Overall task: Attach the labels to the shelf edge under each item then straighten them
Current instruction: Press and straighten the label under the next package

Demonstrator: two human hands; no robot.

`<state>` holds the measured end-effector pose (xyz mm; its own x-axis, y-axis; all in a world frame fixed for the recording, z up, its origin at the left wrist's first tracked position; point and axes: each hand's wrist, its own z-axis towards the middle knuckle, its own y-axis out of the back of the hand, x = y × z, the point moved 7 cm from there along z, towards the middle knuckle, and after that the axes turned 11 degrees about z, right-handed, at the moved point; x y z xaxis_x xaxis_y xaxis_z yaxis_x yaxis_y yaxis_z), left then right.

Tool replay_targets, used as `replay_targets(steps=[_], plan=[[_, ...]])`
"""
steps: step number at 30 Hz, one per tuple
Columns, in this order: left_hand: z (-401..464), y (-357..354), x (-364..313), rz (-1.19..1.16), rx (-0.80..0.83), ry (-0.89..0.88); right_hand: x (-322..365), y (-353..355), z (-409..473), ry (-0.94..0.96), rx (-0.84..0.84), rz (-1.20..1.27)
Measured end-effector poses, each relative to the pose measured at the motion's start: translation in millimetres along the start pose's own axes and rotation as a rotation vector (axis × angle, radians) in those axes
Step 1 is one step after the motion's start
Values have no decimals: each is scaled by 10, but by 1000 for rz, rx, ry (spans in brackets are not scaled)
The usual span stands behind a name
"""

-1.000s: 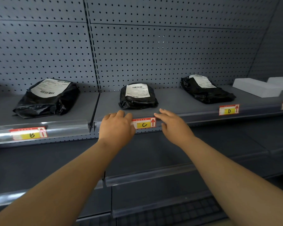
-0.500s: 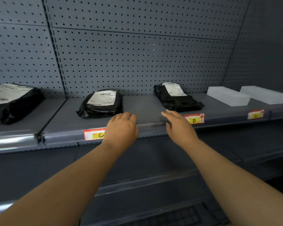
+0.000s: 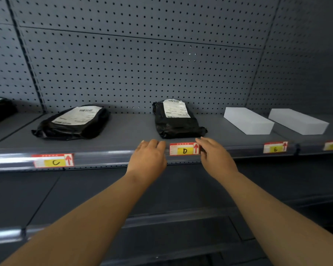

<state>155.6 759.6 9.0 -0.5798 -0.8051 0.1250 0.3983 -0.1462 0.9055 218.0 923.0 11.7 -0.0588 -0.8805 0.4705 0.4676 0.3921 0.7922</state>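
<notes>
A grey pegboard wall (image 3: 142, 60) with many small holes stands behind the shelf. Below, a lower shelf (image 3: 85, 204) of the same dark grey metal runs across the view, and its front rail (image 3: 6, 235) shines a little at the left. At the very bottom there is a dark floor grating (image 3: 190, 263), only partly seen. On the right side another pegboard panel (image 3: 306, 64) meets the back wall at an angle.
</notes>
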Motion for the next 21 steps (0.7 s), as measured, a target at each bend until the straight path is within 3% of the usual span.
replay_targets(steps=[9,21], plan=[[-3,34,-177,11,-27,52,-104,26,-20,132,-8,103],[-49,0,-164,4,-109,-6,-147,-24,-24,125,-19,108]])
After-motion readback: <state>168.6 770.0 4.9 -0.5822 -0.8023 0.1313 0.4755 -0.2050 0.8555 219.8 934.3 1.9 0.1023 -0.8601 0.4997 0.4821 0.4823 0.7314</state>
